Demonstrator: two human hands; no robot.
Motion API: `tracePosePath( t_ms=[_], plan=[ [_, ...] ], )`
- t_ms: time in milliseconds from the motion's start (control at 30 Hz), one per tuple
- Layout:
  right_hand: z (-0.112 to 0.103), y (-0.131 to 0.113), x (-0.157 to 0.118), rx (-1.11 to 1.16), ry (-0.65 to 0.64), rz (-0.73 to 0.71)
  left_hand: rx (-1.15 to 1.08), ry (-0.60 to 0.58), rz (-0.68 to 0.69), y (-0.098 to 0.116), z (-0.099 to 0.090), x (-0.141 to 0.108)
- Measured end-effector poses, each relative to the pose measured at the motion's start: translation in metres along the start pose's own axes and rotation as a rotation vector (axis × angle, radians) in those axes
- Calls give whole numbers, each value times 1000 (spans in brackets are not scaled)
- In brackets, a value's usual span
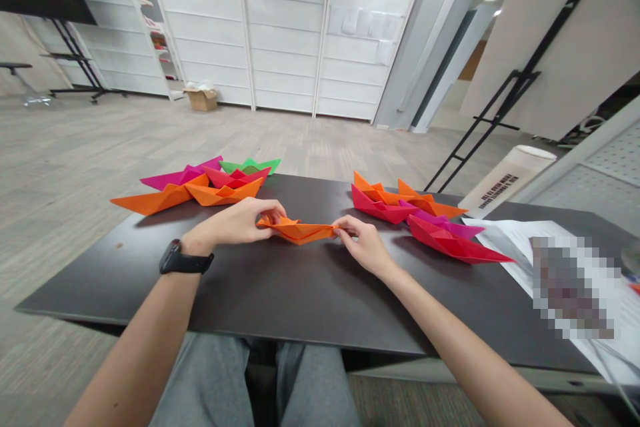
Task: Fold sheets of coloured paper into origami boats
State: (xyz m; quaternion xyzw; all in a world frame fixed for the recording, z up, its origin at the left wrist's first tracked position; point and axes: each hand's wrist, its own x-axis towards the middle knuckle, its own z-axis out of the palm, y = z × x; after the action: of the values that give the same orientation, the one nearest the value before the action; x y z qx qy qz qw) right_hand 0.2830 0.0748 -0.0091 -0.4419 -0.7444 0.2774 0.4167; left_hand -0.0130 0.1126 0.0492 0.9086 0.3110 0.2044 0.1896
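Center of dark table (310,300): orange paper boat (297,232) pulled between hands, left hand (233,225) and right hand (364,247) apart, each clamped on one end. Colored paper boats (200,192) left, more boats (415,220) right.

pixelated patch (573,287) on papers (505,240), tube label (500,190) unreadable

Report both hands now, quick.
Left hand: closed, holding the orange paper boat by one end.
Right hand: closed, pinching the boat's other end.
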Motion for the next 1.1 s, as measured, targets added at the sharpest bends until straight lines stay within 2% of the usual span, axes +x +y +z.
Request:
tracePosePath(
  t_ms=[67,167,267,400,533,733,833,933,1033,1100],
  plan=[
    [0,2,1,-74,7,-43,-6,-58,27,-1,5,2],
    [-1,4,2,-135,27,-114,11,-74,42,-2,10,5],
    [-1,7,1,-132,43,-108,-10,-83,19,1,13,7],
    [-1,8,1,-156,34,-125,-64,-123,93,8,14,11],
    [-1,7,-1,-205,49,-148,-65,-134,36,12,18,13],
    [1,2,-2,-215,2,-151,-98,-164,-13,15,28,18],
    [2,1,-2,-184,-35,-123,-97,-108,-53,15,31,21],
    [2,5,-2,-153,-20,-34,-116,-53,-117,13,29,20],
    [1,15,-1,-84,34,63,-205,-16,-219,7,20,15],
    [1,22,0,-32,63,111,-305,-39,-265,2,12,8]
  ],
)
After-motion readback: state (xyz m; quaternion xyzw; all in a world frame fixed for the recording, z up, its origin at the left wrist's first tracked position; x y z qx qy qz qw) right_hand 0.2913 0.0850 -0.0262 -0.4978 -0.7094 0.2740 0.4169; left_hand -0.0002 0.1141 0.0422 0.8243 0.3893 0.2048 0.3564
